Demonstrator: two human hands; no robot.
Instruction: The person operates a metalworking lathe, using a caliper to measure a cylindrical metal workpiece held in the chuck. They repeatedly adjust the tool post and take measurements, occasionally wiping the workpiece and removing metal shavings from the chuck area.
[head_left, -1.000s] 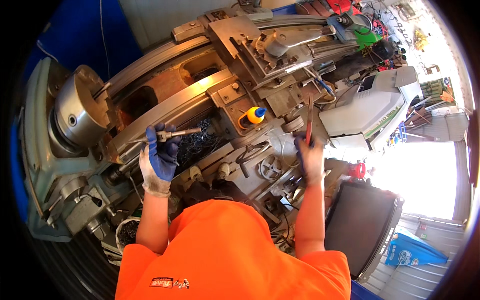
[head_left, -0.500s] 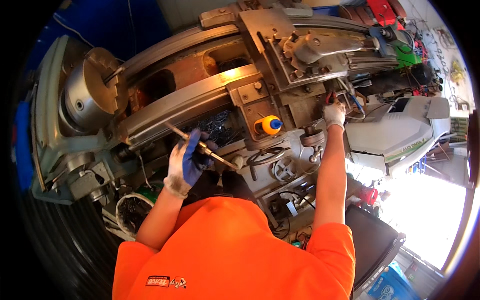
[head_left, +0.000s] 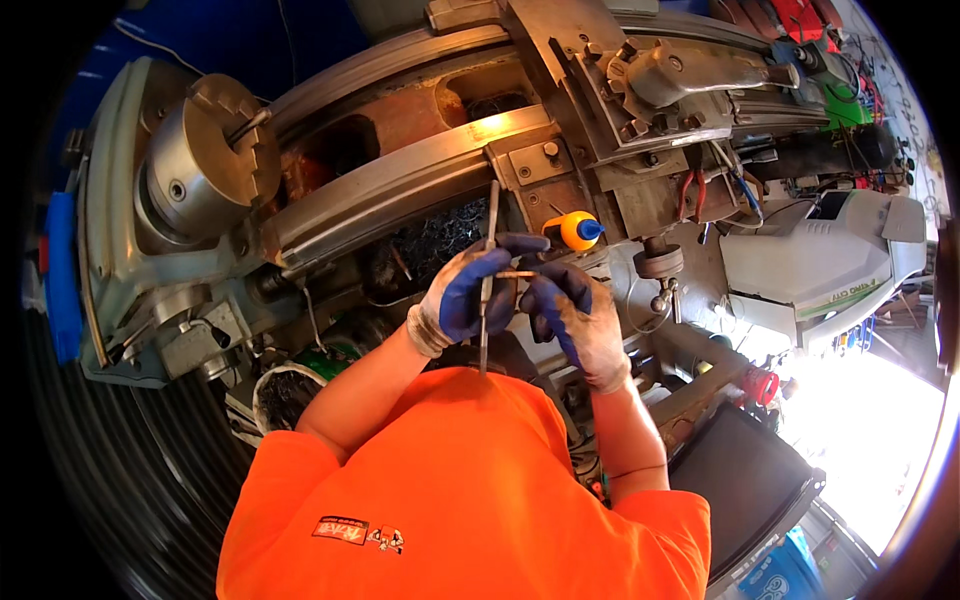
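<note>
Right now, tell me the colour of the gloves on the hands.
Blue palms and fingers, grey-white backs, on the left hand and right hand; head view.

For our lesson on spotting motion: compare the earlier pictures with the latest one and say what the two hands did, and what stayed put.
The right hand left the lathe's far side and came in to join the left hand on the caliper, which turned from lying across to nearly upright. The left hand kept its grip throughout. The lathe, chuck and orange knob stayed as they were.
</note>
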